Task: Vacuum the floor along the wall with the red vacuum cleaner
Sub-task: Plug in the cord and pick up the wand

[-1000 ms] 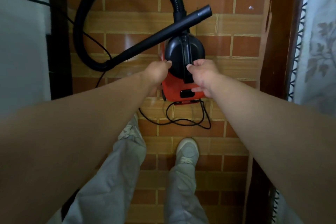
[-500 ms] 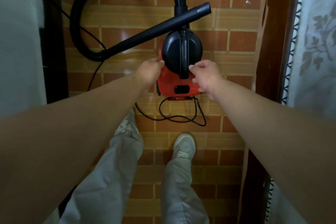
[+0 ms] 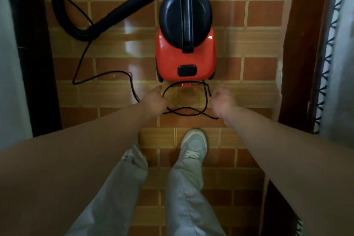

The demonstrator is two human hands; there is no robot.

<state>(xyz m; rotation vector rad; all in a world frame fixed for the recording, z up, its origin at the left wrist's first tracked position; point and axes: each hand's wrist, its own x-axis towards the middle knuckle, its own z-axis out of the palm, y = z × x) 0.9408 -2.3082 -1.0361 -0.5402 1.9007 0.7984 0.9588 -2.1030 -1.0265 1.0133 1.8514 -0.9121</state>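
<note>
The red vacuum cleaner [image 3: 203,59] stands on the brick-pattern tile floor [image 3: 254,67], its black top and carry handle [image 3: 186,15] pointing away from me. A black hose [image 3: 59,7] loops off to the left and joins a black wand [image 3: 134,4] that lies slanted over the floor. The black power cord [image 3: 183,111] lies in loops just behind the vacuum. My left hand [image 3: 154,99] hovers at the cord's left loop, fingers loose, holding nothing. Blurred and loosely curled, my right hand [image 3: 223,101] hangs at the right loop, off the vacuum.
A white wall [image 3: 7,63] with a dark skirting strip [image 3: 36,63] runs along the left. A dark wooden frame [image 3: 302,59] and a patterned curtain [image 3: 342,44] close off the right. My grey-trousered legs and white shoe [image 3: 194,145] stand right behind the cord.
Both hands have let go of the vacuum's black top and pulled back toward me, over the cord. The view has shifted, so the vacuum looks nearer.
</note>
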